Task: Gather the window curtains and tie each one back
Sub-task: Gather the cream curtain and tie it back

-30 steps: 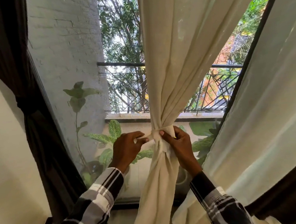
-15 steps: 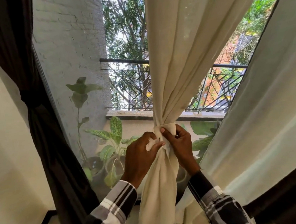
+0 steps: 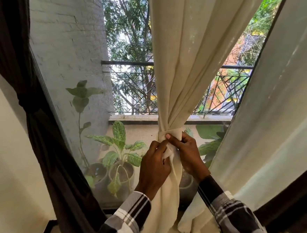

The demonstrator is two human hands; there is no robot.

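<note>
Nearest the camera, two plaid sleeves (image 3: 130,214) rise from the lower edge; the hands meet at the middle of the frame, almost touching each other. The left hand (image 3: 155,168) pinches a loose end of the cream tie band (image 3: 170,133) between thumb and fingers; the right hand (image 3: 188,155) has its fingers curled on the band from the other side, with its forefinger pressed on the wrap. The band circles the cream curtain (image 3: 190,50) at its narrowest point; above the band the cloth fans out upward, and below it the cloth hangs in a bunch between the two forearms. A second cream curtain (image 3: 276,116) hangs loose on the right, untied. On the left, a dark curtain (image 3: 42,142) is already cinched at mid-height. Behind the window screen, potted plants (image 3: 119,155) stand on the balcony floor; beyond them runs a metal railing (image 3: 134,92), beside a white brick wall (image 3: 68,49); trees (image 3: 126,27) fill the far background.
</note>
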